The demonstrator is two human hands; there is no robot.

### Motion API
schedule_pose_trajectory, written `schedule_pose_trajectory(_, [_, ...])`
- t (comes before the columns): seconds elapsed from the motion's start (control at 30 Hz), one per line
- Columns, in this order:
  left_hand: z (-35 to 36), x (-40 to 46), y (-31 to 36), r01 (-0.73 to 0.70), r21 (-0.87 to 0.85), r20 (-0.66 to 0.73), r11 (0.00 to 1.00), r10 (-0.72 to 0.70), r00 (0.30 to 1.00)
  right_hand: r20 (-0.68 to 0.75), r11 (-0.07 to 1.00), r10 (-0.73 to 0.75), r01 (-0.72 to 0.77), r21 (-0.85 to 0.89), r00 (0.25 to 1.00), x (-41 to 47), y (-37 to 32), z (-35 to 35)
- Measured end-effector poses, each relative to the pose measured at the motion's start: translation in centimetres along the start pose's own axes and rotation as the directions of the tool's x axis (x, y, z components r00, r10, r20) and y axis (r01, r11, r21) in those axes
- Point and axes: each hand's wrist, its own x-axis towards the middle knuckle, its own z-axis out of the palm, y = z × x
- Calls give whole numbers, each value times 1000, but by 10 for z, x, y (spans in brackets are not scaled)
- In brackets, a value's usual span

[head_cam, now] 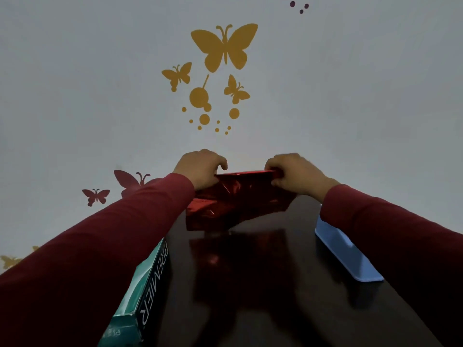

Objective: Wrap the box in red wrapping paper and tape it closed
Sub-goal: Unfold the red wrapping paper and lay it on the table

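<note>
Butterflies on the wall at far left: a small yellow one [8, 261] low by the frame edge, then two dark red ones [96, 195] above the left sleeve. Long teal carton [144, 291] lies along the left edge of the dark glossy table [250, 309], black side panel lettered "PREMIER", partly under the left forearm in its dark red sleeve [100, 246].

Left hand [201, 167] reaches to the far end of the table, fingers curled over the top left corner of the box [238, 199], gripping the red wrapping paper [245, 177] there. Box stands at the table's far edge, against the wall, already covered in shiny, creased red foil; it sits tilted, left bottom corner down on the table, right side raised. Its red reflection shows on the tabletop just in front.

Above it on the wall, a cluster of yellow butterflies [224, 46] and dots.

Right hand [293, 172] pinches the paper at the top right corner, thumb and fingers closed tight on a fold; motion blur here, so the exact finger placement is probably not readable. No tape visible on the paper from this angle.

Light blue tray [348, 256] rests on the table's right side, partly hidden by the right sleeve [400, 234]. Few dark purple dots [299, 7] at top right of the wall.
</note>
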Motion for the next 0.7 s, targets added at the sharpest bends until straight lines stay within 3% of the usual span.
schedule_pose_trajectory(0.1, [10,-17,3,-14,-20,-143,1000,11,990,-276,990,-101,69,-125,956,-16,1,9])
schedule_pose_trajectory(0.17, [22,-32,9,-79,-29,-177,996,73,982,-301,991,-108,78,-112,948,-32,1,25])
schedule_pose_trajectory(0.3, [63,-61,23,-132,-57,26,990,134,991,79,997,39,-33,-65,996,-64,0,57])
schedule_pose_trajectory(0.43, [100,-82,33,-103,-188,274,977,153,949,395,989,148,-131,-72,907,-84,2,74])
schedule_pose_trajectory(0.5, [113,-86,36,4,-310,406,951,129,905,533,985,168,-158,-65,829,-87,0,76])
schedule_pose_trajectory(0.6, [122,-84,36,254,-485,505,837,30,863,653,962,213,-273,-10,727,-87,-6,72])
schedule_pose_trajectory(0.7, [130,-75,29,329,-455,469,827,-92,879,641,916,255,-392,78,724,-84,-3,81])
